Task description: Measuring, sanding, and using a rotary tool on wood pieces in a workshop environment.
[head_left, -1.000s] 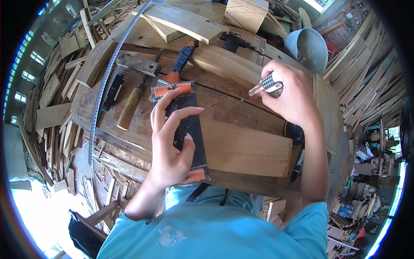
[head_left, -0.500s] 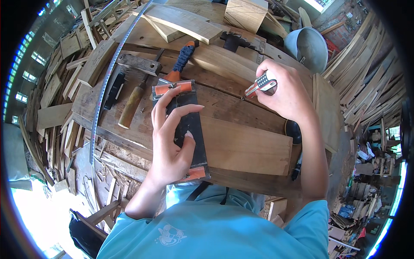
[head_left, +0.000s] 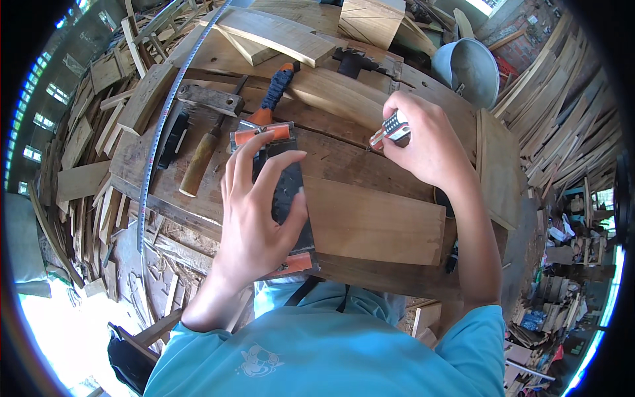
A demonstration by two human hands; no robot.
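My left hand [head_left: 254, 198] lies with spread, slightly bent fingers on a black hand sander [head_left: 286, 188]. The sander has an orange clamp at each end; one fingertip reaches the far clamp. Beneath and right of it stretches a pale wooden board [head_left: 377, 221] on the workbench. My right hand [head_left: 426, 142] is closed around a small tool [head_left: 396, 126] with a black-and-white dotted, partly red handle. Its short tip points down and left over the bench; the exact kind is unclear. A tool with a blue-wrapped handle [head_left: 278, 86] lies just beyond the sander.
Left on the bench are a wooden-handled tool [head_left: 198, 162], a wooden block [head_left: 210, 100] and a black object [head_left: 173, 140]. A long measuring tape [head_left: 173, 99] crosses the left end. Boards [head_left: 278, 36] lie at the back, near a grey bucket [head_left: 466, 73]. Scrap wood is piled on both sides.
My left hand has shifted slightly left and nearer on the sander, its thumb drawn a little outward. My right hand has moved slightly left with its tool.
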